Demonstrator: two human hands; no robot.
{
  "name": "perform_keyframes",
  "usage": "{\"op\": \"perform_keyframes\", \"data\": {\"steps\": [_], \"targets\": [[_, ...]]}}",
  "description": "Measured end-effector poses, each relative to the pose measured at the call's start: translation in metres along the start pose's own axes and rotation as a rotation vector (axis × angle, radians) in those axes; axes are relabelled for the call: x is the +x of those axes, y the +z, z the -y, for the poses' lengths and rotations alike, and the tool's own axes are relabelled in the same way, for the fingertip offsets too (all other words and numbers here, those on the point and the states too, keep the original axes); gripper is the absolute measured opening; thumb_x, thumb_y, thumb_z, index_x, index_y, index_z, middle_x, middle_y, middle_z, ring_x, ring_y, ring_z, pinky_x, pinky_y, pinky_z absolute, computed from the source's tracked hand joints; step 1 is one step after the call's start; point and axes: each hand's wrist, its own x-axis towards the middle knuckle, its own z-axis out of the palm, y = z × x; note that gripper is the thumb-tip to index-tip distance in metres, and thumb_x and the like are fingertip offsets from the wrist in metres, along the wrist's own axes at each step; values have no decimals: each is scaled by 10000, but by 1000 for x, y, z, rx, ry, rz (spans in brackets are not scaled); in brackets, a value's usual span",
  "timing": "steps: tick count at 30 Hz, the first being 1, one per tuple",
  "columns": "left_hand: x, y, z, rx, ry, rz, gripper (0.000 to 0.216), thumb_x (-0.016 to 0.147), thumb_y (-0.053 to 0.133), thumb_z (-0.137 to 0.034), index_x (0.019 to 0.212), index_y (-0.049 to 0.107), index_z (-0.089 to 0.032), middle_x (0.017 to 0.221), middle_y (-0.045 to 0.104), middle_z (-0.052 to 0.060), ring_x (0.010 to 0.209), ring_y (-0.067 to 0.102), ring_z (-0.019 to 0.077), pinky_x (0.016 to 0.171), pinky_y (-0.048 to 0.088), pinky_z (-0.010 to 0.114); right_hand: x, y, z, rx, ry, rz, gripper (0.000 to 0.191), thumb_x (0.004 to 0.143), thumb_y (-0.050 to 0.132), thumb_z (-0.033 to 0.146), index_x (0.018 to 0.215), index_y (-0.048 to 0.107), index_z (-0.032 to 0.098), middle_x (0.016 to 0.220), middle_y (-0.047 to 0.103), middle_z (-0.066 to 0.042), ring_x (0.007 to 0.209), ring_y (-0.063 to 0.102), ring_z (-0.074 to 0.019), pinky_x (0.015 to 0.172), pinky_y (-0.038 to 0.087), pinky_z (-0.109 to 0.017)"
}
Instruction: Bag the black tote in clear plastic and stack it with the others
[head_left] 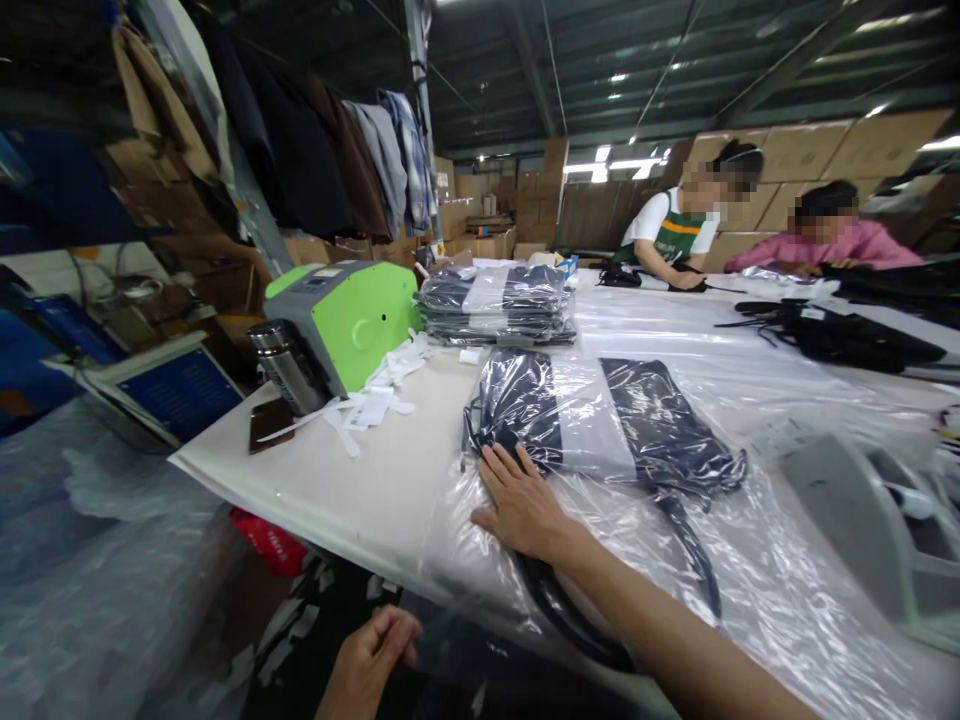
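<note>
Our right hand [521, 500] lies flat, fingers spread, on the near left corner of a dark pack [589, 415] in clear plastic with a white band around its middle. The pack sits on the desk [337, 500] in front of us, and a black strap [690, 550] trails from its near side under the clear film. Our left hand [367, 640] is well apart from the right, low by the near edge of the desk, its fingers curled in; we cannot tell whether it pinches any film.

Just behind the pack we see a stack [495, 305] of similar wrapped packs. To its left stands a green and grey machine [367, 310], with white strips [375, 400] strewn before it, and a flask [289, 365] and a phone [271, 425] beside them. Across the desk from us, a person in a green apron [675, 240] and another in pink [862, 245] bend over dark goods [832, 335].
</note>
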Motion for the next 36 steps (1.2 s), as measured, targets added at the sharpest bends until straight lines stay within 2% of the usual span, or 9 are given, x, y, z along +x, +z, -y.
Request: {"op": "perform_keyframes", "data": {"steps": [5, 8, 11, 14, 16, 20, 25, 31, 36], "targets": [[-8, -23, -30, -75, 58, 54, 559, 817, 525, -723, 688, 653, -195, 569, 606, -3, 607, 551, 163, 672, 428, 277, -18, -32, 11, 395, 24, 130, 774, 938, 487, 598, 1526, 339, 116, 1605, 262, -163, 1501, 188, -309, 1229, 96, -529], [5, -21, -81, -198, 132, 117, 519, 836, 563, -664, 661, 634, -181, 552, 595, -5, 567, 521, 138, 621, 410, 259, -47, -64, 35, 807, 8, 161, 850, 859, 624, 606, 1546, 304, 220, 1576, 357, -133, 1427, 367, -318, 1177, 293, -505], [33, 1, -149, -272, 295, 168, 421, 853, 633, -531, 641, 619, -168, 608, 619, -3, 611, 547, 126, 634, 420, 240, -64, -83, 56, 948, 19, 84, 1059, 651, 860, 452, 1534, 308, 262, 1480, 501, -122, 1298, 521, -321, 1084, 431, -470], [72, 32, -203, -317, 465, 272, 379, 881, 613, -487, 694, 638, -158, 658, 639, 11, 651, 580, 138, 672, 461, 259, -56, -82, 46, 893, 211, -187, 567, 761, 730, 318, 1297, 566, 235, 1198, 681, -90, 1038, 664, -267, 914, 541, -423], [101, 48, -218, -268, 538, 324, 354, 903, 569, -486, 852, 678, -152, 777, 688, 42, 733, 624, 167, 715, 493, 289, -45, -75, 20, 965, 419, -271, 237, 836, 570, 265, 1057, 637, 208, 984, 716, -58, 841, 707, -227, 754, 578, -381], [151, 50, -202, 104, 692, 106, 426, 832, 664, -449, 1164, 648, -183, 1183, 682, 97, 1104, 604, 249, 991, 443, 393, -39, -59, -43, 1268, 701, -220, 150, 781, 573, 258, 912, 601, 191, 753, 703, -15, 692, 719, -207, 610, 574, -317], [178, 20, -166, 434, 621, 144, 401, 804, 685, -463, 1130, 684, -230, 1000, 720, 50, 1001, 624, 250, 930, 457, 388, -51, -48, -75, 1457, 696, -222, 269, 714, 738, 405, 802, 603, 189, 742, 727, -32, 699, 709, -190, 638, 588, -308], [182, 15, -162, 398, 698, 181, 182, 815, 678, -371, 723, 652, -217, 912, 721, 27, 937, 624, 212, 928, 436, 361, -43, -55, -81, 1458, 689, -277, 392, 688, 802, 501, 829, 621, 183, 762, 724, -31, 669, 706, -181, 577, 579, -291], [175, 24, -174, 300, 724, 282, 172, 777, 730, -327, 873, 631, -224, 1124, 716, 35, 1114, 598, 223, 1036, 389, 383, -45, -70, -87, 1381, 600, -314, 400, 693, 801, 516, 791, 635, 165, 705, 720, -31, 603, 677, -158, 571, 561, -279]]}}
